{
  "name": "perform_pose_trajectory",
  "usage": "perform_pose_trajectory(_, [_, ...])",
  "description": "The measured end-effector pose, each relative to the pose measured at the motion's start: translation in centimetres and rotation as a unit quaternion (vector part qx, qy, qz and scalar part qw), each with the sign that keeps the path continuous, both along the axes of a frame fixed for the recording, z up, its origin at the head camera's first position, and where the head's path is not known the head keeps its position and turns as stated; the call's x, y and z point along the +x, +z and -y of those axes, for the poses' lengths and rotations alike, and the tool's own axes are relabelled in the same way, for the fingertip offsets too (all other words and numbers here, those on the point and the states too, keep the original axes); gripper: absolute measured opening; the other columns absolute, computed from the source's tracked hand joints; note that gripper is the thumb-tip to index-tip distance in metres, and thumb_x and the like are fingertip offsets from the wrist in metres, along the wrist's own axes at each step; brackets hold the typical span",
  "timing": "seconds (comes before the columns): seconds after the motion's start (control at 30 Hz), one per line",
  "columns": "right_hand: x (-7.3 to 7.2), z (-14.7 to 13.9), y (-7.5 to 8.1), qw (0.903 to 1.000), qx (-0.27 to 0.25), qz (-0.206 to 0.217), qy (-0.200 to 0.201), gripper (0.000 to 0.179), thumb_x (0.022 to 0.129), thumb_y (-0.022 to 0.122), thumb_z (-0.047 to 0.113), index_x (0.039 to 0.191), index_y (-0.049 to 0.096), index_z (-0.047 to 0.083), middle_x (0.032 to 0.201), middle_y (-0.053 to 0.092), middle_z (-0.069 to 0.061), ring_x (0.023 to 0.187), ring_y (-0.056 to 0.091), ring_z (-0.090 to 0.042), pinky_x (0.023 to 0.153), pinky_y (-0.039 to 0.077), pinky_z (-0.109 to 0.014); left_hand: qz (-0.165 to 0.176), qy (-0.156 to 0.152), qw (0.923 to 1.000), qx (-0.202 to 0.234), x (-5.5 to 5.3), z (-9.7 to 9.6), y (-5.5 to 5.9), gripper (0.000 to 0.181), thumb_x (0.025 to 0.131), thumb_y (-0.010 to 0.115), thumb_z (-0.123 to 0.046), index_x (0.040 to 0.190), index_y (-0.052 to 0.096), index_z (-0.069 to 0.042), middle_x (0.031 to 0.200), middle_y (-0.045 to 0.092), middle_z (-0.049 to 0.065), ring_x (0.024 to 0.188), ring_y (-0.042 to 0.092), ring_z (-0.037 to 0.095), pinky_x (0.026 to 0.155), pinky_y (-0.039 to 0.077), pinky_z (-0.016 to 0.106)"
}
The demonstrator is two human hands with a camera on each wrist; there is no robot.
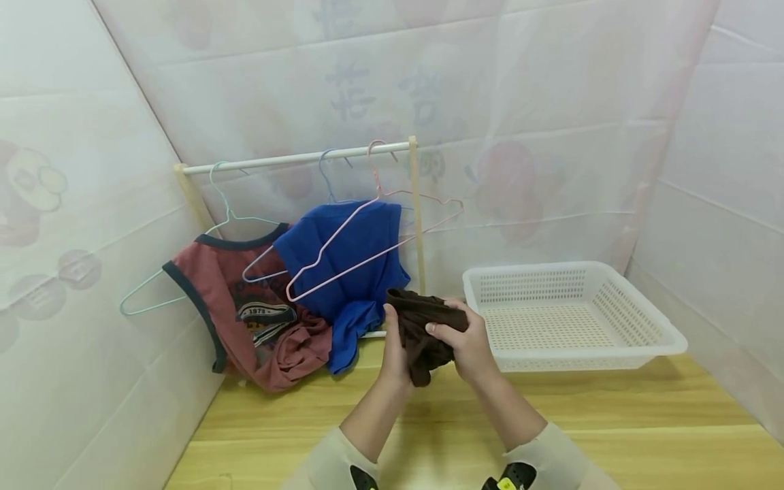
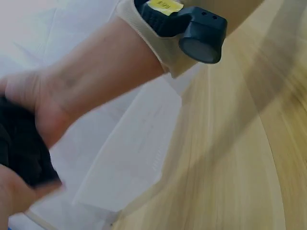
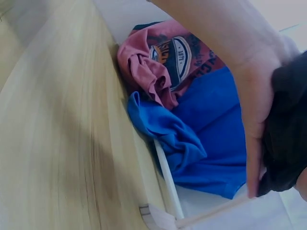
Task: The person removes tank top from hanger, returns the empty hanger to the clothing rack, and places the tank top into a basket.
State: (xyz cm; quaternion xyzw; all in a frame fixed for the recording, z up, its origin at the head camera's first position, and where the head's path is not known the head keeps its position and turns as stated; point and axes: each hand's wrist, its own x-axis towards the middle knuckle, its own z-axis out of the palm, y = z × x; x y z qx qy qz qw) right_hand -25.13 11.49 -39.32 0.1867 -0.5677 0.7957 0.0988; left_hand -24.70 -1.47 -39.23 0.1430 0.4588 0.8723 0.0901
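A bunched dark brown garment [image 1: 429,330] is held up in front of the rack, above the table. My left hand [image 1: 395,355] grips its left side, thumb along the near face and the other fingers mostly hidden behind the cloth. On the other side my right hand [image 1: 474,342] holds the garment with its thumb pressed over the front. The same cloth looks almost black in the left wrist view, where the garment [image 2: 21,143] sits between both hands. A bare pink hanger [image 1: 373,255] hangs from the rack's right end, just behind the hands.
The small rack [image 1: 294,158] also carries a red sleeveless shirt [image 1: 211,272] on a green hanger [image 1: 229,204] and a blue garment [image 1: 349,252] on a blue hanger [image 1: 327,180]. A white plastic basket [image 1: 588,354] stands at right on the wooden table [image 1: 612,408].
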Motion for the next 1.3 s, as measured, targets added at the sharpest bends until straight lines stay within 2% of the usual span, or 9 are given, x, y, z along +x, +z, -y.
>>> perform_pose_trajectory(0.1, [0.2,-0.1,0.1,0.9998,0.004,-0.009,0.018,0.033,0.081,0.069,-0.005,0.113,0.059,-0.005,0.126,0.057,-0.008,0.105,0.063,-0.024,0.084,0.057,-0.035,0.033,-0.054,0.9979,-0.006,0.0,0.4,0.3,0.085,0.088,0.02,-0.082,0.137,0.044,-0.017,0.128,0.054,-0.003,0.113,0.055,0.01,0.097,0.045,0.026])
perform_pose_trajectory(0.27, [0.5,-0.1,-0.4,0.9972,0.072,-0.019,-0.009,0.054,0.083,0.073,0.002,0.133,0.055,0.011,0.137,0.052,-0.009,0.117,0.058,-0.024,0.093,0.052,-0.036,0.069,-0.054,0.9961,-0.011,-0.1,0.8,0.3,0.062,0.095,0.034,-0.068,0.13,0.049,-0.019,0.119,0.057,-0.005,0.104,0.055,0.009,0.091,0.045,0.025])
perform_pose_trajectory(0.4, [0.6,0.1,-1.1,0.9746,0.2,-0.076,-0.065,0.073,0.082,0.079,0.015,0.145,0.047,0.034,0.15,0.043,-0.003,0.132,0.046,-0.023,0.105,0.041,-0.048,0.095,-0.048,0.9941,0.024,-0.3,0.6,0.2,0.046,0.099,0.037,-0.051,0.131,0.048,-0.019,0.12,0.056,-0.005,0.106,0.054,0.009,0.091,0.045,0.024])
perform_pose_trajectory(0.53, [1.0,0.4,-1.7,0.9475,0.279,-0.138,-0.073,0.085,0.075,0.087,0.027,0.148,0.043,0.033,0.158,0.028,0.002,0.143,0.031,-0.031,0.106,0.033,-0.063,0.101,-0.034,0.9931,0.05,-0.2,0.4,0.1,0.038,0.101,0.035,-0.043,0.128,0.052,-0.02,0.12,0.058,-0.008,0.108,0.055,0.008,0.095,0.044,0.024])
perform_pose_trajectory(0.73, [1.7,0.4,-1.5,0.9159,0.347,-0.182,-0.087,0.11,0.063,0.089,0.05,0.154,0.032,0.028,0.165,0.006,0.001,0.148,0.018,-0.041,0.102,0.035,-0.069,0.057,0.134,0.9876,-0.058,-0.4,0.3,-0.3,0.029,0.101,0.046,-0.037,0.113,0.063,-0.017,0.113,0.063,-0.005,0.103,0.059,0.011,0.091,0.048,0.027])
perform_pose_trajectory(0.83, [1.9,0.4,-1.2,0.9242,0.34,-0.155,-0.08,0.117,0.062,0.091,0.046,0.156,0.023,0.034,0.166,-0.003,0.004,0.149,0.013,-0.042,0.102,0.032,-0.072,0.031,0.232,0.9649,-0.118,-0.5,-0.1,-0.5,0.033,0.1,0.05,-0.036,0.118,0.064,-0.014,0.119,0.064,0.002,0.107,0.06,0.016,0.09,0.05,0.031])
perform_pose_trajectory(0.97, [2.0,0.2,-0.6,0.9435,0.307,-0.099,-0.077,0.105,0.066,0.092,0.034,0.151,0.031,0.042,0.164,0.008,0.008,0.147,0.023,-0.038,0.103,0.034,-0.068,-0.002,0.276,0.9568,-0.093,-0.7,-1.1,-0.7,0.037,0.1,0.051,-0.037,0.123,0.062,-0.01,0.122,0.064,0.008,0.109,0.062,0.023,0.09,0.053,0.037])
perform_pose_trajectory(1.1, [1.7,0.0,-0.5,0.9543,0.28,-0.066,-0.079,0.08,0.072,0.089,0.028,0.14,0.048,0.039,0.158,0.029,0.003,0.136,0.042,-0.035,0.1,0.043,-0.058,0.014,0.279,0.9575,-0.072,-1.3,-1.9,-1.0,0.035,0.099,0.052,-0.041,0.114,0.064,-0.012,0.113,0.067,0.004,0.102,0.065,0.02,0.084,0.055,0.033])
perform_pose_trajectory(1.3, [1.5,-1.0,-0.4,0.9583,0.251,-0.073,-0.117,0.064,0.076,0.085,0.012,0.133,0.057,0.021,0.145,0.046,-0.007,0.125,0.052,-0.033,0.096,0.048,-0.052,0.006,0.213,0.9763,-0.04,-1.9,-2.9,-1.4,0.044,0.1,0.049,-0.047,0.115,0.061,-0.008,0.115,0.064,0.008,0.103,0.065,0.023,0.086,0.054,0.035])
